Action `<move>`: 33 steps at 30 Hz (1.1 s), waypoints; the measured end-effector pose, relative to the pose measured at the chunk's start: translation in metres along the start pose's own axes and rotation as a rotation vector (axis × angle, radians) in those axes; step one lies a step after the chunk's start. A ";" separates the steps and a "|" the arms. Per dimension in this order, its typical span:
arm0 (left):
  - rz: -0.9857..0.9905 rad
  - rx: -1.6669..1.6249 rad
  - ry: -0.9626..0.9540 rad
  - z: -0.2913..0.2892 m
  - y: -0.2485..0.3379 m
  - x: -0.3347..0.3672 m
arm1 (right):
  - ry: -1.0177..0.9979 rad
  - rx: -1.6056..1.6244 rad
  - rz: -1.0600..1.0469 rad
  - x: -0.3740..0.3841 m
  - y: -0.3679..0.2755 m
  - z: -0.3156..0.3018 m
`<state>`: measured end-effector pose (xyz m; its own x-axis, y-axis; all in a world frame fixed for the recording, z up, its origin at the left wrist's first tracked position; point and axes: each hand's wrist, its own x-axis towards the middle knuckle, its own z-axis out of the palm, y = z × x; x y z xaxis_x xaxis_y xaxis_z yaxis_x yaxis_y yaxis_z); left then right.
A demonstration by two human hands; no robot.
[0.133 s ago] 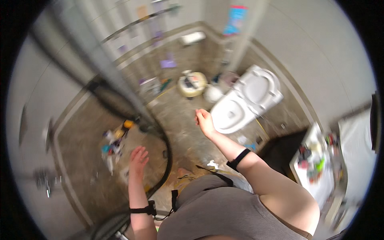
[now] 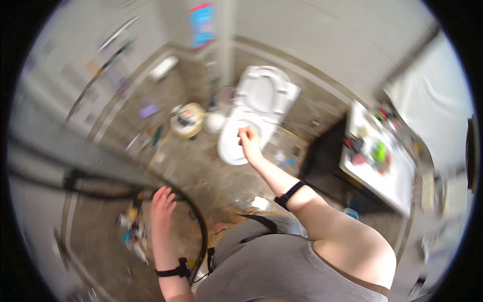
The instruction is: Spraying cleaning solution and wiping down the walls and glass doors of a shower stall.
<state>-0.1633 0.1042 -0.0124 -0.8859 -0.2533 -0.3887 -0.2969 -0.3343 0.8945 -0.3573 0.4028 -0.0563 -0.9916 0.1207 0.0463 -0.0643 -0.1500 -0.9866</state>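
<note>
My right hand (image 2: 248,143) is curled into a loose fist in the air and appears over the bowl of the white toilet (image 2: 229,138). Its fingers hide whatever may be inside. The toilet's lid and seat are raised. My left hand (image 2: 162,207) hangs with its fingers apart, holding nothing. It overlaps the dark curved frame (image 2: 198,214) of a shower enclosure. Beside that hand, a cluster of bottles (image 2: 132,232) stands blurred on the floor behind the frame. Both my forearms wear black straps.
A white vanity counter (image 2: 390,186) with cluttered small items stands at the right. Left of the toilet are a round cream-coloured appliance (image 2: 187,121) and a small white bin (image 2: 215,122). A blue packet (image 2: 202,25) hangs at the back. Blue and white scraps lie on the floor.
The view has swung to the right, so the toilet and counter sit further left. My right hand now appears over the bowl instead of beside it. Both hands keep their shape.
</note>
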 end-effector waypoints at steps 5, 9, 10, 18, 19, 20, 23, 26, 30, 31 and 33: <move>-0.010 0.368 -0.345 0.102 0.041 0.037 | 0.738 0.010 -0.284 -0.019 0.018 -0.141; -0.102 0.401 -0.551 0.231 0.015 0.013 | 1.147 -0.183 -0.357 -0.080 -0.038 -0.329; -0.101 0.394 -0.585 0.251 0.008 0.011 | 1.235 -0.244 -0.384 -0.099 -0.045 -0.360; -0.142 0.471 -0.683 0.306 -0.015 -0.006 | 0.938 -0.333 0.187 -0.133 -0.060 -0.546; -0.131 0.460 -0.720 0.307 -0.024 -0.008 | 1.035 -0.406 0.097 -0.144 -0.040 -0.568; -0.127 0.437 -0.718 0.306 -0.034 -0.012 | 1.044 -0.532 0.085 -0.096 -0.025 -0.561; -0.084 0.448 -0.626 0.308 -0.058 -0.024 | 0.723 -0.757 -0.039 -0.125 -0.051 -0.573; -0.164 0.465 -0.622 0.283 -0.059 -0.041 | 0.485 -0.824 -0.171 -0.179 -0.061 -0.485; -0.037 0.433 -0.832 0.303 -0.153 -0.081 | -0.001 -0.659 -0.158 -0.216 -0.114 -0.399; 0.019 0.435 -0.838 0.298 -0.159 -0.092 | -0.051 -0.553 -0.175 -0.224 -0.130 -0.352; -0.016 0.596 -0.794 0.288 -0.151 -0.116 | -0.162 -0.260 -0.237 -0.217 -0.141 -0.288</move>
<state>-0.1184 0.4460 -0.0391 -0.7971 0.5017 -0.3360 -0.2491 0.2337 0.9399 -0.1007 0.6802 0.0282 -0.9589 -0.0371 0.2814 -0.2838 0.1199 -0.9513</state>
